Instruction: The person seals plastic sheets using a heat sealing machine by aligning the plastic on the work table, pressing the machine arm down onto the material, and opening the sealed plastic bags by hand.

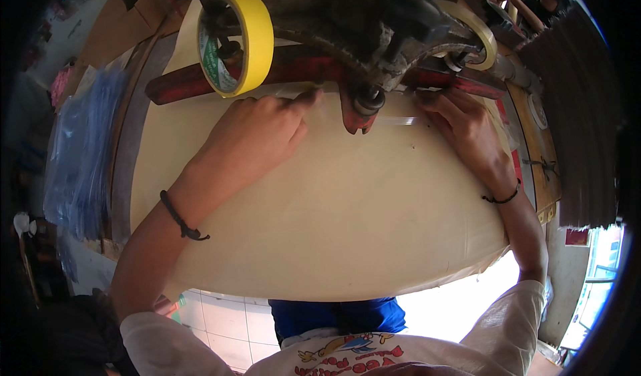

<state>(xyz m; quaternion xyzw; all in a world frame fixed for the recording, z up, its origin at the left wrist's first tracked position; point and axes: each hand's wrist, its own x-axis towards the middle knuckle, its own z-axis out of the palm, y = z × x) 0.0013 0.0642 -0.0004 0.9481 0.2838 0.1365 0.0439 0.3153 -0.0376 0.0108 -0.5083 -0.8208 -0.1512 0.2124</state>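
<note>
My left hand (264, 125) is closed, its thumb and forefinger pinched at the near side of the red bar (180, 84). My right hand (462, 123) is closed too, with bent fingertips near the same bar to the right. Between them lies a clear plastic piece (394, 121), seen mostly by its shine; its outline is hard to make out. Both hands appear to grip its edges. A dark metal machine head (320, 25) stands over it, with a round black knob foot (368, 100) on a red forked tip between my hands.
Tan paper or board (334, 222) covers the worktop. A yellow tape roll (260, 42) and a paler tape roll (486, 39) hang on the machine. Clear bluish plastic sheets (87, 149) are stacked at left. A dark bristly bundle (574, 122) hangs at right. Another person's arm (521, 9) shows at far right.
</note>
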